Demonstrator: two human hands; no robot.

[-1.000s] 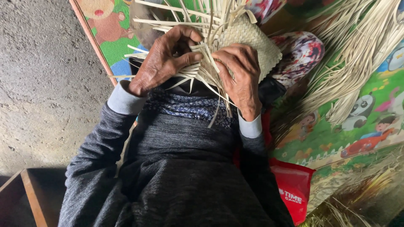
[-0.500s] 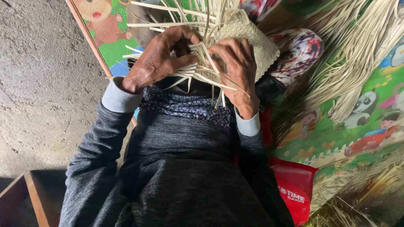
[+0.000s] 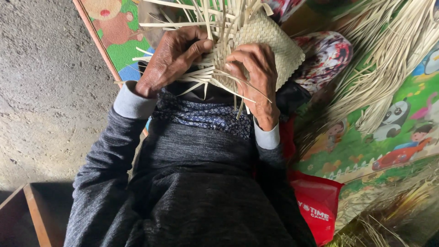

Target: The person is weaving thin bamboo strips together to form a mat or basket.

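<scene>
Head cam looking straight down: both hands are up on a half-woven mat (image 3: 270, 43) of pale strips, held over the lap. Left hand (image 3: 171, 59) has its fingers curled around loose strips (image 3: 201, 75) at the mat's edge. Right hand (image 3: 256, 75) fingers press on the weave, pinching a strip. Big pile of raw strips (image 3: 388, 68) lies right of it on a cartoon play mat (image 3: 366, 146), red bag (image 3: 318, 208) lower down.

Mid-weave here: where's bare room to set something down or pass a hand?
Free: the concrete floor left of the play mat. Crowded: the mat's right side under the loose straw strips; both left hand and right hand grip the woven piece.
</scene>
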